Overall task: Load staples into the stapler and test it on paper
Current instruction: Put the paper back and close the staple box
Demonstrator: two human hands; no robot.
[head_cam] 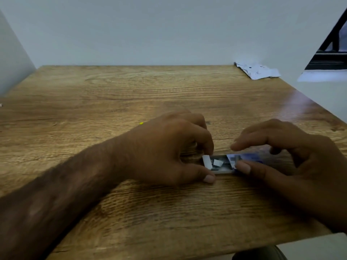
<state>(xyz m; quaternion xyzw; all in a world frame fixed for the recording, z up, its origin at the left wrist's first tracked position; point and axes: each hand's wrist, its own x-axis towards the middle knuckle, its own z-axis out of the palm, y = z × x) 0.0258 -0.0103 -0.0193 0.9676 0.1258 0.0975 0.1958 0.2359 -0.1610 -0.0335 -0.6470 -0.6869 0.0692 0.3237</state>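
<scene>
A small staple box [221, 164] lies on the wooden table near the front right, slid partly open. Its white inner tray sticks out to the left of a blue-and-white sleeve [246, 158], with grey staples and a scrap of white paper showing inside. My left hand [169, 151] pinches the tray's left end between thumb and fingers. My right hand [285, 152] grips the sleeve, thumb on the near side and fingers over the far side. No stapler is in view. Crumpled white paper [257, 70] lies at the table's far right corner.
The wooden table [131, 94] stands against a pale wall, with another wall at the left. A tiny yellow speck [141, 123] lies near the middle. A dark window frame [330, 53] is at the upper right.
</scene>
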